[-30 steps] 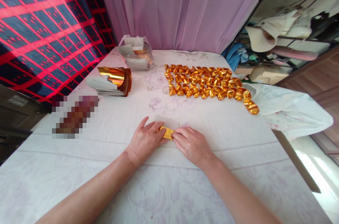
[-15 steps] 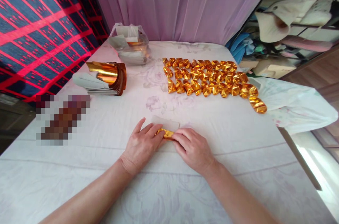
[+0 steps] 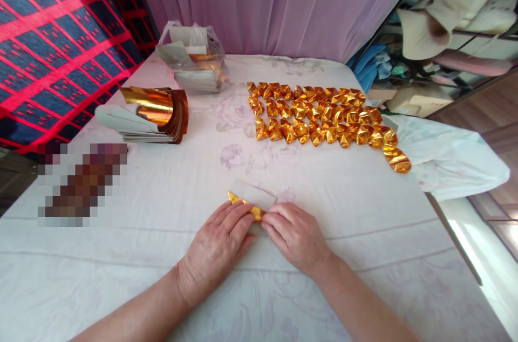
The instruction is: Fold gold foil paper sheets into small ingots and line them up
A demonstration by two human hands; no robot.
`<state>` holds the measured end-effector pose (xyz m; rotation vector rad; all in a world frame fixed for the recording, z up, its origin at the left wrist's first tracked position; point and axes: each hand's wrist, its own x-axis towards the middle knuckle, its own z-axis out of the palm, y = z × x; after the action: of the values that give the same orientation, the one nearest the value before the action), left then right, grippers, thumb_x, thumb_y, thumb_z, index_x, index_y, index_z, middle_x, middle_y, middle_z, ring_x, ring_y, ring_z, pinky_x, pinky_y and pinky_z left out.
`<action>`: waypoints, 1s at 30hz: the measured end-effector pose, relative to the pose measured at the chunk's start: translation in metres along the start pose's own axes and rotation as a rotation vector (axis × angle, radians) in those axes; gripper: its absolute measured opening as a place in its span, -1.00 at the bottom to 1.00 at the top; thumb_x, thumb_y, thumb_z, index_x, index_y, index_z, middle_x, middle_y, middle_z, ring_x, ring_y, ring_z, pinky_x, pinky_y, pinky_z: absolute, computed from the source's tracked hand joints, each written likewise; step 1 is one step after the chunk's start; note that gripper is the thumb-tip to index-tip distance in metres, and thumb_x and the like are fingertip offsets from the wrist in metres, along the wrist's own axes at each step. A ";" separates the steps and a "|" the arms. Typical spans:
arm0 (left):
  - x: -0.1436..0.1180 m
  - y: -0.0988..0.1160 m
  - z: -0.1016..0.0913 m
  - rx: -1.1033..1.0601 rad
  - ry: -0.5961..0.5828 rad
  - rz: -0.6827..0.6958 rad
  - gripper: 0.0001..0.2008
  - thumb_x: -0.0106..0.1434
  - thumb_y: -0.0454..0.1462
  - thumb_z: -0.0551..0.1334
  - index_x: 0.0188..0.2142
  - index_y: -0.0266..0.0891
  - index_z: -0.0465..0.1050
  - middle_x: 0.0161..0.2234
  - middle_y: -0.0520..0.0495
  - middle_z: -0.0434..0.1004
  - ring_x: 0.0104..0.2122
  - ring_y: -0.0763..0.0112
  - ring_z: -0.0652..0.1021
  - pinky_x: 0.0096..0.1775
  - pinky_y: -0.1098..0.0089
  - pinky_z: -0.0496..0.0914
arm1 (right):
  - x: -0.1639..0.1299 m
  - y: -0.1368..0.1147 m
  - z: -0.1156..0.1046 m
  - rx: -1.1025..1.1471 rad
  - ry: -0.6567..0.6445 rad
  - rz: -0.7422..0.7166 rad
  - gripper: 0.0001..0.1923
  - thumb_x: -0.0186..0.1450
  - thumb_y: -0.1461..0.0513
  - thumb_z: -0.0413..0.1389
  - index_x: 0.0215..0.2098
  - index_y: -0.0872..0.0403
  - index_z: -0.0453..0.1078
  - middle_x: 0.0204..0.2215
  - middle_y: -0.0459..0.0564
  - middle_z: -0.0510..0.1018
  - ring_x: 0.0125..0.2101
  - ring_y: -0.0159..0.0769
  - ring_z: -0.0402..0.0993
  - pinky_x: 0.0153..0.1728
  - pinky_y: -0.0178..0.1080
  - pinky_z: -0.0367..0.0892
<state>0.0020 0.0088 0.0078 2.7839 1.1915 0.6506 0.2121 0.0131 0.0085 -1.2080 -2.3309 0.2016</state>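
A gold foil paper [image 3: 251, 197], white on its back, lies on the white floral tablecloth [image 3: 162, 191] in front of me, partly folded. My left hand [image 3: 216, 249] presses its fingertips on the paper's near left edge. Beside it, my right hand [image 3: 294, 236] pinches the same paper from the right. Only the far white flap and a gold strip show past my fingers.
Several folded gold paper ingots [image 3: 324, 118] lie in rows at the back right. A curled stack of gold sheets [image 3: 149, 115] sits at the left, with a plastic bag of more sheets [image 3: 192, 64] behind it. Purple curtain at the back; the table edge drops off at the right.
Both hands have slid a little nearer to me on the paper, and the far white flap now shows more. The camera has tilted slightly.
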 end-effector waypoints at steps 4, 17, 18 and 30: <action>-0.003 0.000 -0.003 -0.064 0.000 0.024 -0.76 0.40 -0.34 0.08 0.03 -0.30 0.35 0.02 -0.21 0.52 0.09 0.21 0.49 0.12 0.12 0.45 | 0.000 -0.001 0.000 0.008 -0.007 0.035 -0.77 0.44 0.23 0.00 -0.31 0.03 0.46 -0.36 -0.03 0.54 -0.35 -0.32 0.47 -0.29 -0.25 0.37; -0.004 -0.002 0.001 -0.003 -0.029 0.125 -0.73 0.41 -0.29 0.13 0.06 -0.23 0.43 0.04 -0.09 0.54 0.13 0.11 0.46 0.15 0.02 0.39 | 0.000 0.002 -0.003 0.084 0.033 0.039 -0.81 0.42 0.25 0.04 -0.29 0.06 0.47 -0.37 -0.04 0.55 -0.37 -0.34 0.47 -0.30 -0.27 0.36; -0.003 -0.003 0.000 -0.007 -0.024 0.124 -0.74 0.42 -0.28 0.13 0.05 -0.23 0.44 0.03 -0.09 0.55 0.12 0.12 0.47 0.14 0.04 0.41 | 0.000 0.002 -0.003 0.089 0.028 0.046 -0.82 0.41 0.24 0.04 -0.29 0.06 0.47 -0.36 -0.03 0.55 -0.36 -0.33 0.48 -0.30 -0.26 0.36; -0.003 -0.006 -0.004 -0.070 -0.041 0.115 -0.69 0.42 -0.26 0.13 0.12 -0.19 0.42 0.06 -0.06 0.55 0.17 0.14 0.43 0.15 0.03 0.41 | -0.002 0.007 -0.004 0.102 0.023 0.094 -0.86 0.38 0.27 0.08 -0.29 0.05 0.49 -0.36 -0.05 0.53 -0.35 -0.32 0.45 -0.29 -0.26 0.33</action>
<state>-0.0055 0.0101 0.0094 2.8084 0.9881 0.6277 0.2203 0.0147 0.0091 -1.2640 -2.2182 0.3331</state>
